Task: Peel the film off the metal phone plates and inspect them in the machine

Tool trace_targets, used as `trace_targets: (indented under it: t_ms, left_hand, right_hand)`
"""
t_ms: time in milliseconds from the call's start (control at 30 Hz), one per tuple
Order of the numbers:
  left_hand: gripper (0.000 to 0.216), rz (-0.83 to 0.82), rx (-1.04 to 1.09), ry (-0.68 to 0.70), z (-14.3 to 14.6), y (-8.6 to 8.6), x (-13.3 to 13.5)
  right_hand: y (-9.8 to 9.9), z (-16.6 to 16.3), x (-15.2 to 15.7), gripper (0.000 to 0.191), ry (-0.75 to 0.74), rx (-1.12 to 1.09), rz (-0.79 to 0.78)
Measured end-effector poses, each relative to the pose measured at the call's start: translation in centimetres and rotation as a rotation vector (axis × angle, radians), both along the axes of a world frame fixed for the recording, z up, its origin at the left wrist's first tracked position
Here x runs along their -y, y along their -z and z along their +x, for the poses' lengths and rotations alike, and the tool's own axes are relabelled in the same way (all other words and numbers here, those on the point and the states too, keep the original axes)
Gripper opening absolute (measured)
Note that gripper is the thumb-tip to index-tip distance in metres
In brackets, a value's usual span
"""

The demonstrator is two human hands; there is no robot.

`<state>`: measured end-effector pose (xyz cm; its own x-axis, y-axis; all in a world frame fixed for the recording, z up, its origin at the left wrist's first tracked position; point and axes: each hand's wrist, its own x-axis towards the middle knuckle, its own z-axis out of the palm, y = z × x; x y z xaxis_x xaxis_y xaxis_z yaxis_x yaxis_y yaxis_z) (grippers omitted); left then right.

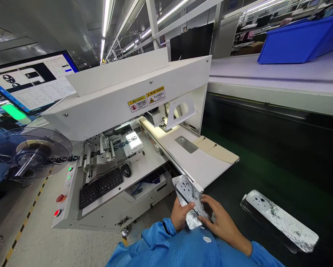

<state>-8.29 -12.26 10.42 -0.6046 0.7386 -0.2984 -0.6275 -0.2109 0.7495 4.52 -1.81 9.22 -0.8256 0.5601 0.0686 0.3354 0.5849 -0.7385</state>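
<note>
In front of my blue smock, my left hand (180,215) grips some silvery phone back panels (185,187), its thumb lying across the top. They have a camera-hole cluster at the upper end, and a dark gap shows between layers. My right hand (220,220) holds the right edge of the same panels, fingers bent around it. How many panels are in my hands, I cannot tell. On the white machine belt (180,163) ahead lies a grey phone panel (186,144) with similar holes. To the right, a pile of patterned phone panels (283,218) rests on the dark green surface.
A white machine (127,100) with warning labels spans the belt. Left of it are a film reel (33,152), keyboard (102,187), mouse (125,170), red buttons (60,198) and a monitor (33,81). A blue bin (300,40) stands on the upper right shelf.
</note>
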Motion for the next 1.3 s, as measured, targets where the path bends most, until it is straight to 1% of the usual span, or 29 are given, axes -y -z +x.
trace_targets:
  t_ms: [133, 367, 600, 833, 1000, 1300]
  left_hand:
    - [0.053, 0.007, -0.004, -0.002, -0.1, 0.2, 0.0]
    - [0.057, 0.011, 0.035, -0.001, -0.1, 0.1, -0.3]
    - [0.058, 0.006, 0.070, -0.019, -0.1, 0.0, -0.4]
    - [0.057, 0.011, 0.041, -0.012, -0.5, 0.3, -0.4]
    - [0.058, -0.006, 0.049, -0.015, -0.6, 0.1, -0.2]
    - [0.053, 0.009, 0.009, -0.016, -0.8, 0.5, -0.3]
  right_hand:
    - [-0.1, -0.1, -0.1, 0.061, -0.005, 0.010, 0.027]
    - [0.3, -0.1, -0.4, 0.058, -0.014, -0.003, 0.062]
    - [0.6, -0.1, -0.6, 0.054, -0.005, -0.067, 0.095]
    - [1.0, -0.2, -1.3, 0.047, 0.058, -0.116, 0.162]
    - [1.1, -0.3, -1.9, 0.049, 0.106, -0.119, 0.193]
    - [1.2, -0.7, -1.2, 0.049, 0.046, -0.111, 0.170]
